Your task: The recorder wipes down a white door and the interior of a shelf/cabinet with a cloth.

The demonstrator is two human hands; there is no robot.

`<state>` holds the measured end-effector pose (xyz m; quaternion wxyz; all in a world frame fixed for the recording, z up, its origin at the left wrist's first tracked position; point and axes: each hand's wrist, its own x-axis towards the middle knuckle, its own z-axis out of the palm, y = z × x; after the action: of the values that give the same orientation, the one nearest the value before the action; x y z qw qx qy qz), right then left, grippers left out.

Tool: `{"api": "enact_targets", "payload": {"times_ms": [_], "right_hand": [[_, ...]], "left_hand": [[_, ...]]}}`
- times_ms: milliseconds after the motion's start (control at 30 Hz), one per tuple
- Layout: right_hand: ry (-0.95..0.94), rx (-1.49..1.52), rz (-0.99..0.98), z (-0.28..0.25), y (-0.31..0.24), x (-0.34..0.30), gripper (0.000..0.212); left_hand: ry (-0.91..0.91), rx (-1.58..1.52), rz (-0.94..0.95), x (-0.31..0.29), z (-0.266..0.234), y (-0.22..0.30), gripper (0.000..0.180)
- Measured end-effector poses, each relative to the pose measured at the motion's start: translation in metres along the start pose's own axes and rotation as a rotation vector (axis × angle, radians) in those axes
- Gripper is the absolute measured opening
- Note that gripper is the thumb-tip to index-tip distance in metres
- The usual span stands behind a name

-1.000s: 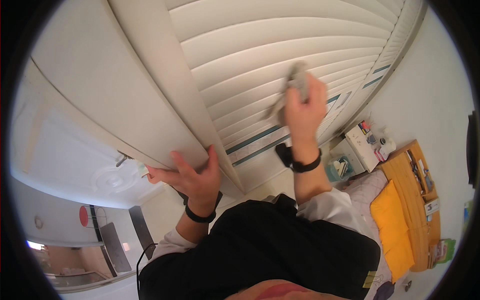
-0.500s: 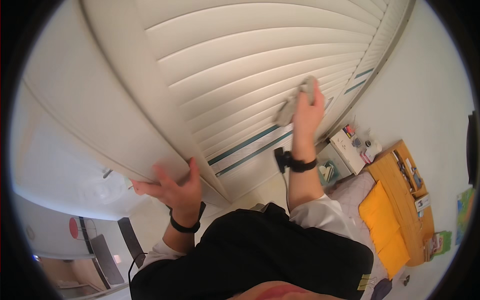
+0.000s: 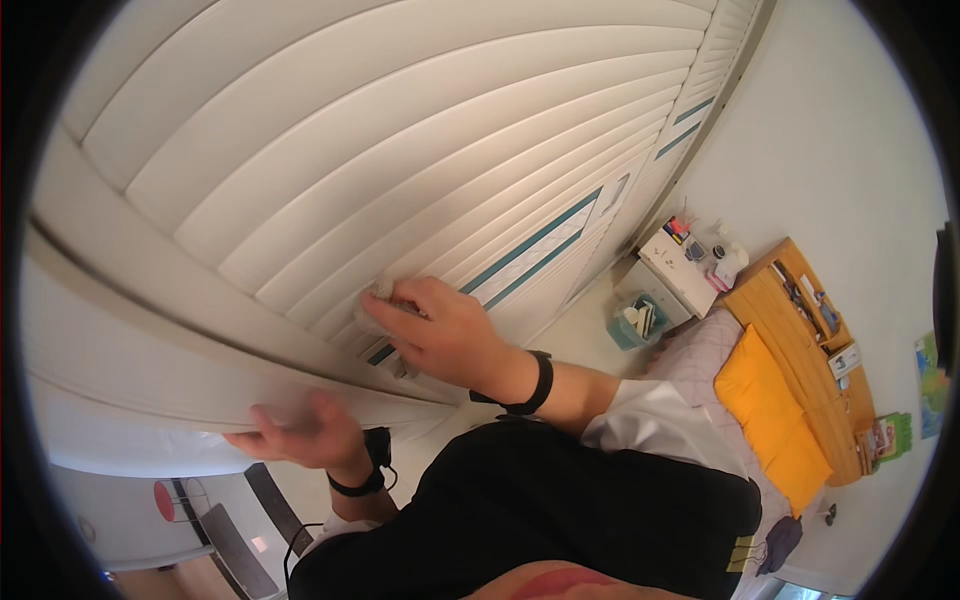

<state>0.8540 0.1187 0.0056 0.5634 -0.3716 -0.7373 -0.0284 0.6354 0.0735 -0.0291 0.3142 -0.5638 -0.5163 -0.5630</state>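
My right hand (image 3: 440, 330) presses a bunched greyish cloth (image 3: 376, 312) against the white slatted wardrobe door (image 3: 400, 180), near its lower left frame. Its fingers are closed on the cloth, which they partly cover. To the left, my left hand (image 3: 308, 432) lies at the edge of a white panel (image 3: 200, 365) that stands beside the slatted door. The fingers there are spread and somewhat blurred, with nothing seen in them. Teal strips (image 3: 540, 245) border a patterned band across the slatted door. Both wrists wear black bands.
On the right stand a small white cabinet (image 3: 668, 278) with items on top and a teal bin (image 3: 630, 325) at its foot. Beyond are a bed with an orange pillow (image 3: 765, 420) and a wooden headboard (image 3: 790, 345). A red stool (image 3: 163, 501) shows at lower left.
My right hand has carried the cloth left and down across the slats to the door's left frame. My left hand has moved slightly down and left along the panel. The view has turned.
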Motion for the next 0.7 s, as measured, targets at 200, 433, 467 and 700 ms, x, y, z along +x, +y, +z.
{"api": "enact_targets", "payload": {"times_ms": [200,433,467,700], "right_hand": [[0.040,-0.043,-0.098,-0.043,0.044,0.018,0.051],[0.180,-0.038,-0.057,-0.147,0.136,0.068,0.057],[0.187,-0.058,-0.034,-0.161,0.152,0.072,0.057],[0.350,-0.280,0.113,-0.259,0.271,0.090,0.052]], "left_hand": [[0.252,-0.280,-0.032,0.024,0.017,0.047,0.086],[-0.204,-0.164,0.275,0.003,0.088,0.175,0.096],[-0.235,-0.224,0.349,0.004,0.109,0.195,0.099],[-0.325,0.188,0.232,-0.004,0.170,0.247,0.097]]}}
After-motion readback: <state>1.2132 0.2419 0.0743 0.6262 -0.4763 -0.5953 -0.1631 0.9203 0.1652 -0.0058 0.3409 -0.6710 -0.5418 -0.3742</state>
